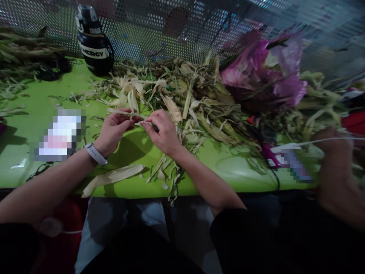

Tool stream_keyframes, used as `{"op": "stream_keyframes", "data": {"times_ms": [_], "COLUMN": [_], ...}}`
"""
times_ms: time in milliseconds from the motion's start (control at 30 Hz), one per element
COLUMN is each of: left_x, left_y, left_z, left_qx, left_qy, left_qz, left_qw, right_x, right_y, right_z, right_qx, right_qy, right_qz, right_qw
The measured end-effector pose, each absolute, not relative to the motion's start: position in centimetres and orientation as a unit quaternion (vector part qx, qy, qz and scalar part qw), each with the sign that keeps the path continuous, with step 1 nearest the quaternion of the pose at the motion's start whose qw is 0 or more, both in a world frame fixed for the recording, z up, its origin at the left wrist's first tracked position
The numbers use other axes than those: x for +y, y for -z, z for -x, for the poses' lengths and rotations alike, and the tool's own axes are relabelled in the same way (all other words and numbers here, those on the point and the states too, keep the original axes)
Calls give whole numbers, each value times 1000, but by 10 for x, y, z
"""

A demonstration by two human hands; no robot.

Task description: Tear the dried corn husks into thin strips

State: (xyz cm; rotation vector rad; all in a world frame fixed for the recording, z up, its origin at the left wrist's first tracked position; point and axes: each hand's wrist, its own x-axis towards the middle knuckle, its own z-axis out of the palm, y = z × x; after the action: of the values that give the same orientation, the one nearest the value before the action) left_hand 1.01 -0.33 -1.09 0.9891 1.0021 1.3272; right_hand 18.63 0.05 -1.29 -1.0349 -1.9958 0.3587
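Note:
Near the middle of the green table [228, 161], my left hand [114, 127] pinches a pale strip of dried corn husk [132, 113]. My right hand [162, 131] meets it from the right, its thumb and fingers closed on the same strip's end. A light watch band circles my left wrist. Just beyond both hands spreads a heap of dried husks and leaves [196, 95]. One broad loose husk [114, 179] lies between my forearms near the front edge, with small scraps [165, 171] to its right.
A black bottle [95, 45] stands at the back left. Left of my hands lies a lit phone [61, 135]. A pink plastic bag [265, 72] sits back right, before a perforated metal barrier [148, 32]. Another person's arm [335, 163] reaches in at right, near a second phone [298, 165].

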Motion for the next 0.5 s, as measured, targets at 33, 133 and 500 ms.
{"op": "stream_keyframes", "data": {"times_ms": [33, 133, 500], "left_x": [-4, -5, -4], "left_y": [12, 13, 18], "left_z": [-10, -11, -7], "left_qx": [430, 426, 377], "left_qy": [-558, -542, -544], "left_qz": [-432, -471, -483], "left_qw": [563, 551, 574], "right_x": [1, 2, -2], "right_y": [12, 15, 25], "right_z": [-187, -186, -181], "right_qx": [-794, -790, -766], "right_qy": [-119, -117, -218], "right_qz": [411, 412, 447], "right_qw": [431, 438, 407]}}
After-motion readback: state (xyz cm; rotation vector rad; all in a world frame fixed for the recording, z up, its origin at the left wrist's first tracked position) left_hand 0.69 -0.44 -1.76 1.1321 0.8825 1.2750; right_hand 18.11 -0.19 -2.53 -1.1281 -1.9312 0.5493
